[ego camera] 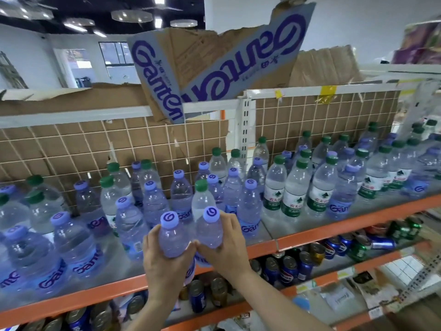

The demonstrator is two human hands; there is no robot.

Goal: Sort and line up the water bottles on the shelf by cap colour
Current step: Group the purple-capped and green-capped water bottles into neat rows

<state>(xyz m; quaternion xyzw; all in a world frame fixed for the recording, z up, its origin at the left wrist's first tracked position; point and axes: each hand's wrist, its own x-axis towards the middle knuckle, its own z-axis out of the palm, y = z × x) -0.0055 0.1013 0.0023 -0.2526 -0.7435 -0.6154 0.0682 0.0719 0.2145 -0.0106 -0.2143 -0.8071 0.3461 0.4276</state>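
both hands (167, 256) round purple-capped bottles (170, 237)

Single head view, wide-angle, facing forward and slightly down at shelf (310, 235), close; lower tiers visible below.

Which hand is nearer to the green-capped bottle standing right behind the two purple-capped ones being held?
Right. The right hand, gripping a purple-capped bottle, sits just below and in front of the green-capped bottle. The left hand, holding the other purple-capped bottle, is lower and further left.
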